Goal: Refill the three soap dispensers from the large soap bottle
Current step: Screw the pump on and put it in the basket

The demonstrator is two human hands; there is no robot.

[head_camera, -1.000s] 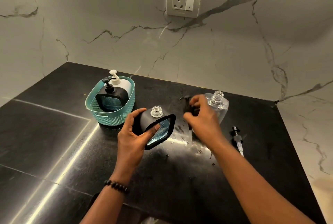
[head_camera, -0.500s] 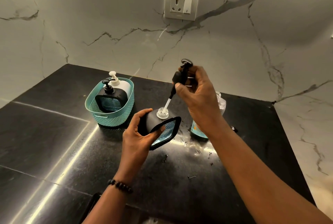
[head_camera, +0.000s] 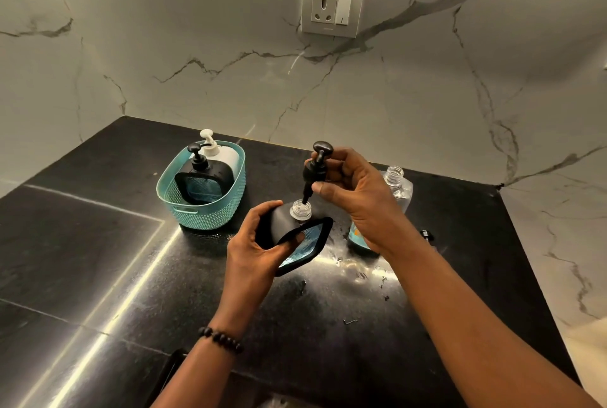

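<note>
We found the black dispenser tilted above the dark counter, gripped by the left hand. The right hand pinched the black pump, its stem entering the open neck. Behind it stood the uncapped clear soap bottle. Two more dispensers sat in the teal basket.
</note>
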